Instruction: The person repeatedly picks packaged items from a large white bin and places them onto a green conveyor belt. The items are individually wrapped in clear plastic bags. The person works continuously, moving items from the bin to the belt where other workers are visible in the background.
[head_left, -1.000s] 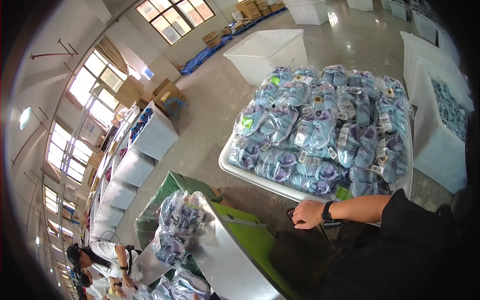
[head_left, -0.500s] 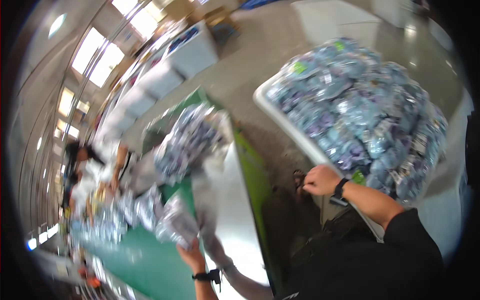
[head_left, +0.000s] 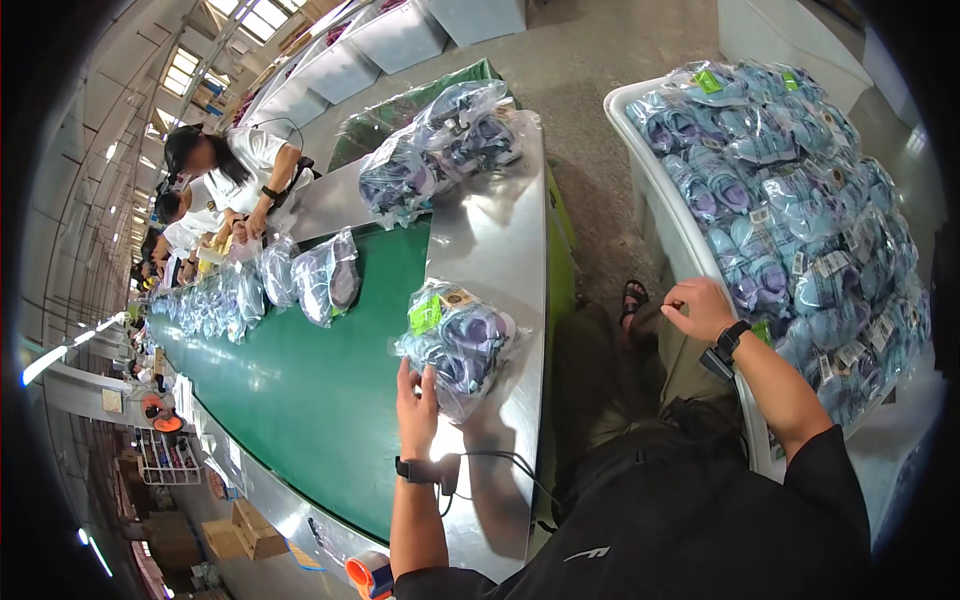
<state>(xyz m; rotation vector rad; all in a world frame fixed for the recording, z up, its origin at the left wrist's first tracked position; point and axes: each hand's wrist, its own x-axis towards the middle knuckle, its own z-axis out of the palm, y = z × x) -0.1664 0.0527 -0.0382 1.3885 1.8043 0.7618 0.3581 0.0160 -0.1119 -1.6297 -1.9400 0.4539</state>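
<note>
A clear plastic bag with a pair of blue and purple clogs [head_left: 462,345] and a green label lies on the metal edge of the conveyor table. My left hand [head_left: 416,408] is at the bag's near left corner, fingers stretched and spread, fingertips touching the plastic. My right hand [head_left: 700,308] is by the near rim of the white bin [head_left: 690,240], its fingers curled together with nothing visible in them. Bagged pairs of blue clogs [head_left: 770,190] heap high in that bin. A dark band with a small device sits on each wrist.
Bagged shoes [head_left: 325,275] line the far side of the green belt [head_left: 300,390]. More bags [head_left: 440,150] pile on the metal table end. Co-workers [head_left: 235,175] stand across the belt. An orange tape roll [head_left: 368,575] sits at the near edge; white bins [head_left: 400,45] stand behind.
My left hand held a bag over the belt's edge; now a bag of clogs lies on the metal edge and the fingers have loosened. My right hand stays by the bin. The view has swung.
</note>
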